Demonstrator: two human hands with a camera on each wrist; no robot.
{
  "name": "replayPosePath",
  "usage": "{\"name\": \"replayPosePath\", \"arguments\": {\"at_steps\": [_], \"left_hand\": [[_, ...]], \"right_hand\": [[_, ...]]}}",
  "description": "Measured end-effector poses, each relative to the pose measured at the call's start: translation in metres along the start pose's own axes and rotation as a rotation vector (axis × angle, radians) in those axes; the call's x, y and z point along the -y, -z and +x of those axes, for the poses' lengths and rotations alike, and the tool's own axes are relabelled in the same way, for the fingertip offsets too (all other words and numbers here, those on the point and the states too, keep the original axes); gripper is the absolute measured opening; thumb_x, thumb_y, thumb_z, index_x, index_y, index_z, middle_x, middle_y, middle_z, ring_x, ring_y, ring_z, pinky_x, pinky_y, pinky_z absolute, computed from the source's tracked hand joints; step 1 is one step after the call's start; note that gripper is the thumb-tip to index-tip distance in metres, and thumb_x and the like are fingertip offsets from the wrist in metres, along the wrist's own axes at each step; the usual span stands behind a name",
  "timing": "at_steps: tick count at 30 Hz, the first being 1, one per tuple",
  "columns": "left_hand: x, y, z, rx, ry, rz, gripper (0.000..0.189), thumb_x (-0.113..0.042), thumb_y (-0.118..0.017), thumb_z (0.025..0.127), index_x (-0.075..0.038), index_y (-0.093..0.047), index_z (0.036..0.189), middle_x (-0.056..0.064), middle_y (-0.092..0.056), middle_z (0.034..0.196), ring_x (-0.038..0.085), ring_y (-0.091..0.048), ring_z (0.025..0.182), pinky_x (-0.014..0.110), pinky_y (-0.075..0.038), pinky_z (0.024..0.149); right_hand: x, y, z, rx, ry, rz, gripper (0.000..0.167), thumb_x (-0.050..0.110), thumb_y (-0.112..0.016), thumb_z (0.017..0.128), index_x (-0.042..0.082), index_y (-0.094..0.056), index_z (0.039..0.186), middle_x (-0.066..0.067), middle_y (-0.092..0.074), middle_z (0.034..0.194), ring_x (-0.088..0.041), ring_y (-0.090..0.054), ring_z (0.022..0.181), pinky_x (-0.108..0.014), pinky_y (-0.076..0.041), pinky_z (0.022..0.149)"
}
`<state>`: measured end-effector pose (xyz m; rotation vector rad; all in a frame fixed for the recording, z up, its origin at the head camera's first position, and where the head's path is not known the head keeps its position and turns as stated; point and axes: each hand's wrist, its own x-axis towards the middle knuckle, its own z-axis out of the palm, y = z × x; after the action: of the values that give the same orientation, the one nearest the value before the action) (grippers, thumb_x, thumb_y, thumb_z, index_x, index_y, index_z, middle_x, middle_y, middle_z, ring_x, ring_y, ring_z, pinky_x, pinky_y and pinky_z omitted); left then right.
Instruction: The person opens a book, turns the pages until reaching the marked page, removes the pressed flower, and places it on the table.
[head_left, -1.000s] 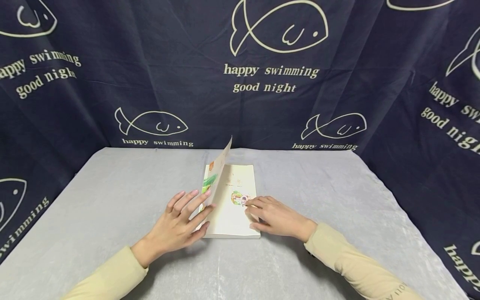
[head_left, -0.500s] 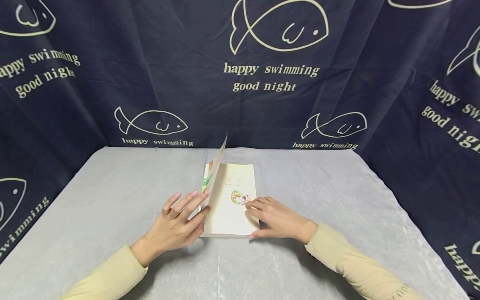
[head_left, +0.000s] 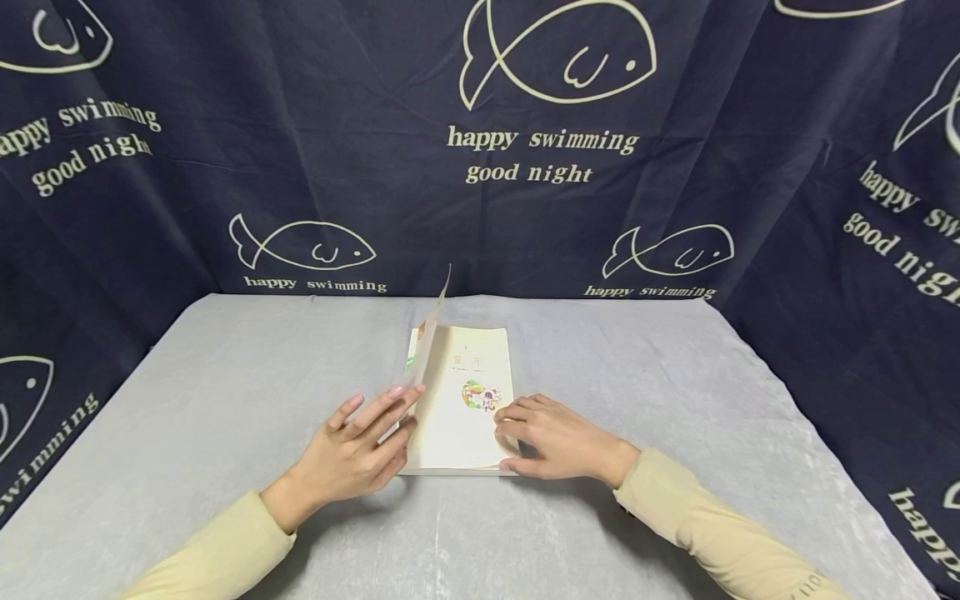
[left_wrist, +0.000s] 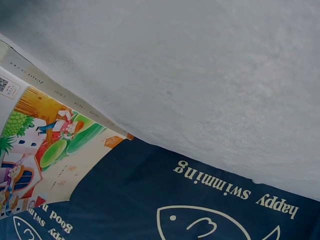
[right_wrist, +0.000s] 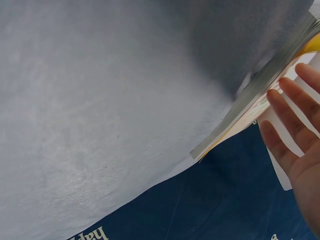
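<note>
A thick white paperback book lies on the table, its white front cover standing up along the left side. Under it shows a cream title page with a small coloured drawing. My left hand touches the near part of the raised cover, fingers mostly straight. At the right edge my right hand holds the book, fingers bent onto the page and thumb at the near corner, where the page lifts slightly. The cover's colourful outside appears in the left wrist view. Fingers overlap the book in the right wrist view.
The table wears a grey velvety cloth. Behind and beside it hangs a dark blue curtain printed with fish outlines and words. Beige sleeves cover both forearms.
The cover has swung a little further left, showing more of the title page. My left hand has shifted slightly left; the right thumb has moved at the book's near corner.
</note>
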<state>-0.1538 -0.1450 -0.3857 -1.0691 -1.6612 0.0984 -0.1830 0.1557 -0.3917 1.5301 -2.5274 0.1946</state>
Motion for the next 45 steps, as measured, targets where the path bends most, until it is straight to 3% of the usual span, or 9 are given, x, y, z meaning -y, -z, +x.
{"name": "replayPosePath", "arguments": {"at_steps": [10,16,22,33,45], "left_hand": [[0.000,0.000,-0.002,0.016,-0.026,0.014,0.027,-0.023,-0.043,0.083,-0.007,-0.065,0.089,0.011,-0.065,0.112,0.027,-0.051,0.117,0.039,-0.019,0.111],[0.001,0.001,-0.002,0.032,-0.032,0.019,0.027,-0.022,-0.043,0.083,-0.007,-0.064,0.090,0.010,-0.066,0.108,0.026,-0.054,0.111,0.039,-0.019,0.111],[0.001,0.002,-0.002,0.033,-0.030,0.040,0.027,-0.022,-0.043,0.082,-0.007,-0.064,0.091,0.011,-0.067,0.105,0.027,-0.056,0.109,0.039,-0.022,0.109],[-0.004,0.004,-0.002,0.006,0.047,0.091,0.024,-0.022,-0.045,0.080,-0.009,-0.064,0.087,0.008,-0.067,0.098,0.027,-0.057,0.106,0.042,-0.025,0.105],[-0.008,0.005,-0.002,0.015,0.024,0.082,0.023,-0.017,-0.043,0.080,-0.008,-0.063,0.085,0.008,-0.068,0.092,0.026,-0.060,0.102,0.042,-0.030,0.102]], "right_hand": [[-0.001,-0.001,0.000,-0.119,0.083,-0.021,0.019,0.031,-0.060,0.082,0.017,-0.066,0.094,0.005,-0.065,0.099,-0.010,-0.058,0.095,-0.030,-0.045,0.088],[-0.003,0.001,-0.001,-0.115,0.115,-0.042,0.020,0.023,-0.062,0.080,0.015,-0.067,0.097,0.004,-0.066,0.101,-0.012,-0.059,0.097,-0.031,-0.045,0.090],[-0.007,0.000,-0.002,-0.127,0.121,-0.056,0.022,0.013,-0.066,0.075,0.013,-0.066,0.097,0.002,-0.066,0.102,-0.012,-0.059,0.097,-0.029,-0.046,0.088],[-0.014,-0.003,-0.001,-0.194,0.126,-0.012,0.019,0.005,-0.064,0.074,0.011,-0.065,0.092,-0.002,-0.066,0.102,-0.015,-0.059,0.097,-0.031,-0.046,0.088],[-0.019,-0.004,0.002,-0.253,0.108,0.013,0.018,0.004,-0.063,0.074,0.010,-0.065,0.091,-0.003,-0.066,0.099,-0.017,-0.060,0.095,-0.032,-0.046,0.087]]}}
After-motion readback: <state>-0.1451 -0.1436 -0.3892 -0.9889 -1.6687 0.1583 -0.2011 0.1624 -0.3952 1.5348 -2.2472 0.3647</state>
